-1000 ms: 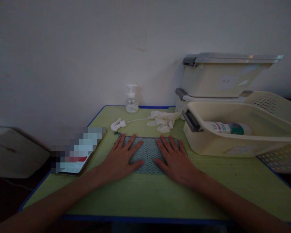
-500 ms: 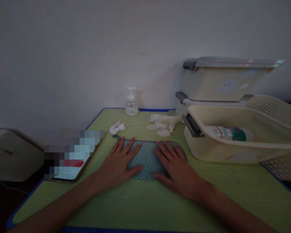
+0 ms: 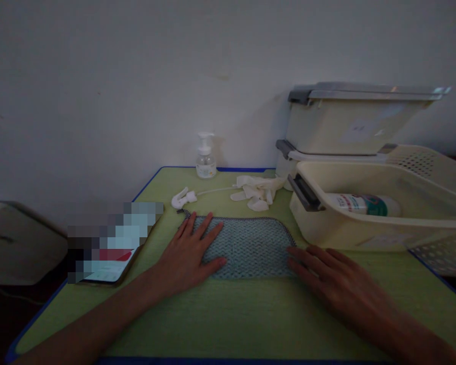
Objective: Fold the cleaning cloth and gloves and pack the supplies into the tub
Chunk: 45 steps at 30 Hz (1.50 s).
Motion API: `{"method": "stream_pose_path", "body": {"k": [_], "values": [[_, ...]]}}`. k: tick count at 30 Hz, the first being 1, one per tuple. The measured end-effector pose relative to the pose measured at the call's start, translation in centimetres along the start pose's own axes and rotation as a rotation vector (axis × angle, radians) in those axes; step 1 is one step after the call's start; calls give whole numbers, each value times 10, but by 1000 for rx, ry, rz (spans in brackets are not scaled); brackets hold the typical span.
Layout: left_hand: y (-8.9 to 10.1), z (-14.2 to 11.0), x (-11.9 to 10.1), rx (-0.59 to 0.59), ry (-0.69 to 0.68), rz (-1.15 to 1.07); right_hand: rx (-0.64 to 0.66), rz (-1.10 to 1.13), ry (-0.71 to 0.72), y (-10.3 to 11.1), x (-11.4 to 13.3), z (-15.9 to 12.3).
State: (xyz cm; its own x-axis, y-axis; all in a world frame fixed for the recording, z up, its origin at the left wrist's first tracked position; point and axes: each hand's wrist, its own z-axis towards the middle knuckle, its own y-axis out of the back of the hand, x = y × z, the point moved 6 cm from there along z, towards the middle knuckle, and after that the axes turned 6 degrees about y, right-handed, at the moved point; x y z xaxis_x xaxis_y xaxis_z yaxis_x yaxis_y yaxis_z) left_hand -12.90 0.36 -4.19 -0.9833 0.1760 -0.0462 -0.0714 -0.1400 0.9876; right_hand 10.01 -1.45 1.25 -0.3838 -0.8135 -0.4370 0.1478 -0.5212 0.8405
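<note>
A light blue textured cloth [image 3: 254, 248] with a dark checkered trim lies flat on the green table, a small loop at its upper left corner. Across its left part my left hand [image 3: 192, 253] rests palm down, fingers spread and open. At the cloth's right edge is my right hand [image 3: 338, 274], fingers stretched out, the fingertips and thumb just at the edge. Whether those tips press on the cloth or only border it, I cannot tell.
Behind the cloth lie a white spray nozzle [image 3: 184, 196] with its tube and white gloves [image 3: 258, 190]. A pump bottle [image 3: 205, 157] stands near the wall. To the left is a phone [image 3: 117, 258]; to the right, a cream basket [image 3: 345, 235] holding a bottle [image 3: 365, 204], with lidded boxes [image 3: 338, 124] behind.
My right hand has slid off the cloth's surface to the right, reaching its right edge and uncovering that side. My left hand has stayed in place.
</note>
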Motion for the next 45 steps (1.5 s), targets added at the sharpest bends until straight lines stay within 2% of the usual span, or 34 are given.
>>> {"method": "stream_pose_path", "body": {"k": [3, 7, 10, 14, 18, 23, 27, 31, 36, 40, 45], "values": [[0, 0, 1, -6, 8, -4, -18, 3, -112, -1, -4, -10], [0, 0, 0, 3, 18, 0, -43, 122, -262, -5, -5, -13], [1, -1, 0, 29, 41, 17, -41, 189, -347, -2, -7, -3], [4, -5, -5, 44, 113, 64, -11, 227, -399, 8, -9, 23], [12, 5, -25, 34, 152, 138, -28, 223, -470, 12, -14, 49], [16, 42, -66, 82, 118, 129, -84, 245, -520, 2, -27, 69], [23, 57, -76, 110, 48, 82, -107, 287, -554, -11, -37, 73], [26, 38, -51, 86, -7, 85, -189, 322, -507, -19, -35, 70], [9, 5, -22, 71, 13, 105, -219, 348, -342, -26, -17, 73], [-1, 0, -17, 41, 13, 54, -144, 399, -184, -33, 6, 79], [-2, 2, -15, 35, -13, 5, -2, 531, -40, -41, 32, 82]]}}
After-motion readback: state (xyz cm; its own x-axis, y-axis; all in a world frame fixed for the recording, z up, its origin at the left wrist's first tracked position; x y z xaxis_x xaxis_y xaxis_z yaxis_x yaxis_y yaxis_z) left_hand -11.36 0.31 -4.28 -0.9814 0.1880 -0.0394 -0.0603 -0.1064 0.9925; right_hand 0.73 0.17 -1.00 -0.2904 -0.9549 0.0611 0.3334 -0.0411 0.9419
